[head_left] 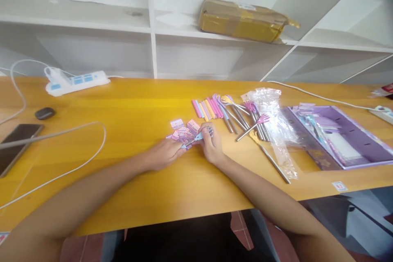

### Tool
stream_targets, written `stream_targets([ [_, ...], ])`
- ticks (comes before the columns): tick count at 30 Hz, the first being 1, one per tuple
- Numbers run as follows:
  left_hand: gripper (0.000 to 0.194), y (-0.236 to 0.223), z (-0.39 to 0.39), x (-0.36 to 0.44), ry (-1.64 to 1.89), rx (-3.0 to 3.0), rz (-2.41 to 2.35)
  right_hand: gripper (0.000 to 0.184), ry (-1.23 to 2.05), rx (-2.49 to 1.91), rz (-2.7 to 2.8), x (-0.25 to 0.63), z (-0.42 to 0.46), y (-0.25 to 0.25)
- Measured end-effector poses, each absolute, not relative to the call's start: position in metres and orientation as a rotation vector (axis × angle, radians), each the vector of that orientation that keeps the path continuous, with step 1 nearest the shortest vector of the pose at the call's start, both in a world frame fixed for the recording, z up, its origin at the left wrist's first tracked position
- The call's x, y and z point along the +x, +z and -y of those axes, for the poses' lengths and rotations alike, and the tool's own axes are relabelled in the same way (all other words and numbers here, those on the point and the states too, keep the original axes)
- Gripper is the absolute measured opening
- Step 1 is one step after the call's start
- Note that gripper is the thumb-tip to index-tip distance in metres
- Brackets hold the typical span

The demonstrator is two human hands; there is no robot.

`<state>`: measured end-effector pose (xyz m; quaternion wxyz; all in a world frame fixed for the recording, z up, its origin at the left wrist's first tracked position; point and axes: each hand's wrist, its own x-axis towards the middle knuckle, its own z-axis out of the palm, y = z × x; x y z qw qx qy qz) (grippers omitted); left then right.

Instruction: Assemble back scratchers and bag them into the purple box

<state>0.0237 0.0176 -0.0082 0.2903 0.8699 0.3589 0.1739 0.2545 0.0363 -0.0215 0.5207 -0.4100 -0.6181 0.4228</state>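
Observation:
Between my two hands is a light blue back scratcher with a short metal rod. My left hand is closed round its lower end, and my right hand grips it near the claw-shaped head. Small printed cards lie in a loose pile just behind and under my hands. Beyond them is a row of pink, blue and yellow grip sleeves. To the right lie several metal-rod back scratchers with purple, pink and yellow claw heads, and a single yellow-headed back scratcher lies nearer me.
Clear plastic bags lie beside a purple open box holding packaged items. On the left are a power strip, a black case, a phone and white cables. A taped parcel sits on the shelf.

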Motion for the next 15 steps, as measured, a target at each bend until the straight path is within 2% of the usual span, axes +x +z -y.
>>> stream_targets([
  [3, 0.043, -0.0089, -0.0182, 0.0247, 0.44, 2.331, -0.95, 0.038, 1.14, -0.964, 1.446, 0.2595, -0.0369, -0.0271],
  [15, 0.043, -0.0048, -0.0192, 0.0244, 0.463, 2.378, -0.893, 0.039, 1.185, -0.954, 1.518, 0.2629, -0.0351, -0.0288],
])
